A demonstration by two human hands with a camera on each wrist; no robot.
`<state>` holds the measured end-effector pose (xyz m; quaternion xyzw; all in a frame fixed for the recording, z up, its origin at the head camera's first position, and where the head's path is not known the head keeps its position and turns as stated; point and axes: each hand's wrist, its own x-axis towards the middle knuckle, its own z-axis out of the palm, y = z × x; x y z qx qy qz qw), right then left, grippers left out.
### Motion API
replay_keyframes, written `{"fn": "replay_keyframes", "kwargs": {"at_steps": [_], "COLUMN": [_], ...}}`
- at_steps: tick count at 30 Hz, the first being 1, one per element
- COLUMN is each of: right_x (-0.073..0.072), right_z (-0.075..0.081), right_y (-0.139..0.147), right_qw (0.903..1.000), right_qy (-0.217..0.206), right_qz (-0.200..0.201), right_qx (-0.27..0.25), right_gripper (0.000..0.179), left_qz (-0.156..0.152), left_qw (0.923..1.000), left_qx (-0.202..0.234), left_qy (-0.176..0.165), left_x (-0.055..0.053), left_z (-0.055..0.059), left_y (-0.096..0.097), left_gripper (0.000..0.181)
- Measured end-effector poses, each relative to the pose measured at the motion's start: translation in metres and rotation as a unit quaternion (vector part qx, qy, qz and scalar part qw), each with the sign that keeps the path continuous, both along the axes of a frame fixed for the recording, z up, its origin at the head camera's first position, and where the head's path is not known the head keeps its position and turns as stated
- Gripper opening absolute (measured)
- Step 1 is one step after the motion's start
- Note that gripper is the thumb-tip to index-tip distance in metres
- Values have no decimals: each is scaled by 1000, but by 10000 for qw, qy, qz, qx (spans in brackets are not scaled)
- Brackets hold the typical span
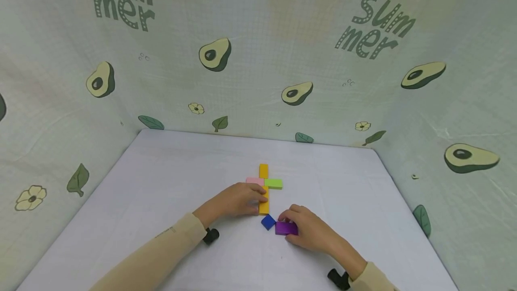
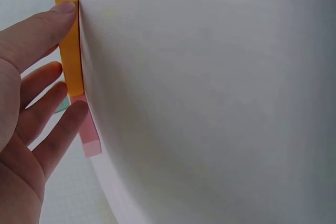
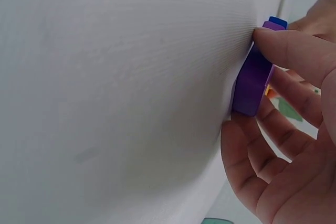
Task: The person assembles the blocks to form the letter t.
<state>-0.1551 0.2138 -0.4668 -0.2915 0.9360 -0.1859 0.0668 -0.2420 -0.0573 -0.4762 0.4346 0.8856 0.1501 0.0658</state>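
Near the table's middle, my left hand (image 1: 240, 199) pinches a long orange block (image 1: 264, 208) between thumb and fingers as it lies flat. Beyond that block a pink block (image 1: 254, 180) and a light green block (image 1: 273, 184) lie side by side, with another orange block (image 1: 264, 170) behind them. A blue block (image 1: 268, 222), turned cornerwise, lies at the near end of the long orange one. To its right, my right hand (image 1: 310, 231) grips a purple block (image 1: 285, 228) by its sides. The right wrist view shows the thumb on one side of the purple block (image 3: 252, 83).
A white-covered table (image 1: 194, 160) lies under the blocks. Fabric walls printed with avocados (image 1: 215, 55) and leaves enclose its back and both sides. Black wrist-worn devices show at the left wrist (image 1: 211, 236) and the right wrist (image 1: 338, 278).
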Motion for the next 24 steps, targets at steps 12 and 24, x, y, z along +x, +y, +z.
{"fn": "replay_keyframes", "kwargs": {"at_steps": [12,24], "right_x": [4,5], "right_z": [2,1], "right_y": [1,11], "right_qw": [9999,9995], "right_qy": [-87,-191], "right_qz": [-98,-229], "right_qx": [7,136], "right_gripper": [39,44], "left_qz": [-53,136], "left_qw": [9998,9996], "left_qx": [-31,167], "left_qy": [167,204], "left_x": [0,1], "left_z": [-3,-1], "left_y": [1,-14], "left_gripper": [42,53]}}
